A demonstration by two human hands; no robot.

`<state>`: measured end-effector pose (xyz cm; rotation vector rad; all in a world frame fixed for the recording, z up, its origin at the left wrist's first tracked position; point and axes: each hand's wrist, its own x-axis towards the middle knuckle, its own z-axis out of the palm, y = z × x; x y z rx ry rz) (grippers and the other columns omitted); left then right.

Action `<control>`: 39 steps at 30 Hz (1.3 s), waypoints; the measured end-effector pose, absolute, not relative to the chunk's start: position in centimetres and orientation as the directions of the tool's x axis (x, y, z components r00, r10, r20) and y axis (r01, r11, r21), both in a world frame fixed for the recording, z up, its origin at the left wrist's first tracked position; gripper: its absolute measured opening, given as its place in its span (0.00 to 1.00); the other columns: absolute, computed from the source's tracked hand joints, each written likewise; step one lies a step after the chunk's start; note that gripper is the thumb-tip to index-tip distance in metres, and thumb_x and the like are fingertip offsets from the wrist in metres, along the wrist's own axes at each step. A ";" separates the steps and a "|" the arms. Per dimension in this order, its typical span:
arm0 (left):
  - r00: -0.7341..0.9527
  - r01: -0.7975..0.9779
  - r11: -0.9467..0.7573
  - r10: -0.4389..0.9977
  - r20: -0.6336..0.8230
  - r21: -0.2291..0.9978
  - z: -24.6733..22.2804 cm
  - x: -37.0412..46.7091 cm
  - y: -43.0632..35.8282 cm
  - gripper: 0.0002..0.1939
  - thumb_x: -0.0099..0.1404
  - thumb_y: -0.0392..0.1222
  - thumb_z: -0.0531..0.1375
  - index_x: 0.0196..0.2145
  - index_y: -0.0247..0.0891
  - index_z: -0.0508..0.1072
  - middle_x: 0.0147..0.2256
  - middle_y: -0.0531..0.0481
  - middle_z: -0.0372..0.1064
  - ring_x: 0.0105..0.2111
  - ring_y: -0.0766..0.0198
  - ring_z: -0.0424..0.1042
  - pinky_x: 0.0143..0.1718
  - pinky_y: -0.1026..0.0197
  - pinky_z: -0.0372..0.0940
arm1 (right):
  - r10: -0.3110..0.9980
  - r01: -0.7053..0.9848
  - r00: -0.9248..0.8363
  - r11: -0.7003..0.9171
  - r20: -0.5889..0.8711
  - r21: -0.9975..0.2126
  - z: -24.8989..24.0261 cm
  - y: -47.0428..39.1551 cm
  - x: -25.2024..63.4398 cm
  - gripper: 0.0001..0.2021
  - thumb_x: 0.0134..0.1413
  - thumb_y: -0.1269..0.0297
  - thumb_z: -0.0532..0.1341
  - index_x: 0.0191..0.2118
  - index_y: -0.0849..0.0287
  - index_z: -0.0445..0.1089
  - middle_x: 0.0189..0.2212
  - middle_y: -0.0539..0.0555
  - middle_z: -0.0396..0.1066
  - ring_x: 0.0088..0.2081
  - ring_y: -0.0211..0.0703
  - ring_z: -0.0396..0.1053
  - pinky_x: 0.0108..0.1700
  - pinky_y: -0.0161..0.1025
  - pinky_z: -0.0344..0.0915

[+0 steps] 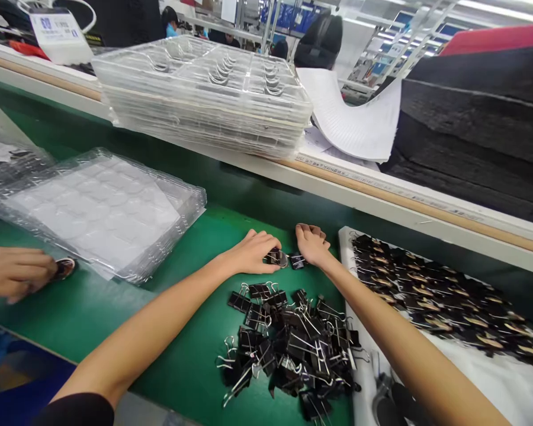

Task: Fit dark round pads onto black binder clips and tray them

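Observation:
My left hand [254, 251] is closed around a small dark piece [273, 256] with a shiny rounded edge, low over the green tabletop; the fingers partly hide it. Just to its right a black binder clip [297, 261] is beside the heel of my right hand [311, 244]. The fingers of that hand are curled, and what they hold, if anything, is hidden. Nearer to me, between my forearms, spreads a loose pile of black binder clips [293, 343] with silver wire handles.
On the right, a white tray [347, 260] bears rows of clipped dark pieces [430, 290]. Clear plastic trays [160, 260] lie left; more trays [195, 112] are stacked on the shelf [359, 186] ahead. At far left another person's hand [15, 272] holds a small round piece [65, 268].

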<state>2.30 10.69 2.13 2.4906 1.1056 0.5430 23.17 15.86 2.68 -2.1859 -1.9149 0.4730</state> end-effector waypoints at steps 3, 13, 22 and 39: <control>0.610 0.624 -0.605 0.773 0.177 0.495 2.3 2.6 10.6 0.18 0.66 0.51 0.65 0.48 0.40 0.69 0.47 0.47 0.74 0.50 0.51 0.69 0.49 0.52 0.54 | 0.989 0.908 0.141 -0.149 -0.049 -0.392 2.3 16.0 23.4 0.25 0.71 0.50 0.42 0.65 0.47 0.63 0.66 0.59 0.55 0.69 0.58 0.47 0.68 0.62 0.45; 0.546 0.660 -0.501 0.832 0.102 0.560 2.9 3.4 10.2 0.17 0.64 0.49 0.64 0.47 0.40 0.69 0.48 0.47 0.73 0.50 0.51 0.69 0.51 0.52 0.54 | 0.980 0.900 0.197 -0.167 0.034 -0.403 1.0 16.1 24.6 0.27 0.64 0.66 0.47 0.68 0.53 0.57 0.63 0.64 0.56 0.65 0.60 0.50 0.65 0.62 0.50; 0.526 0.694 -0.486 0.846 0.087 0.531 2.8 4.9 10.2 0.17 0.66 0.50 0.63 0.47 0.38 0.69 0.47 0.46 0.73 0.49 0.51 0.69 0.51 0.52 0.55 | 0.970 0.887 0.203 -0.126 0.131 -0.445 -0.3 16.2 25.2 0.33 0.51 0.77 0.50 0.64 0.52 0.60 0.58 0.64 0.57 0.62 0.62 0.50 0.60 0.63 0.51; 0.520 0.693 -0.484 0.849 0.095 0.534 2.6 5.9 10.2 0.18 0.67 0.48 0.64 0.51 0.38 0.70 0.49 0.46 0.73 0.50 0.50 0.67 0.50 0.51 0.57 | 0.963 0.872 0.237 -0.151 0.131 -0.465 0.1 15.9 25.0 0.30 0.47 0.79 0.51 0.57 0.54 0.65 0.56 0.64 0.59 0.62 0.62 0.49 0.59 0.61 0.50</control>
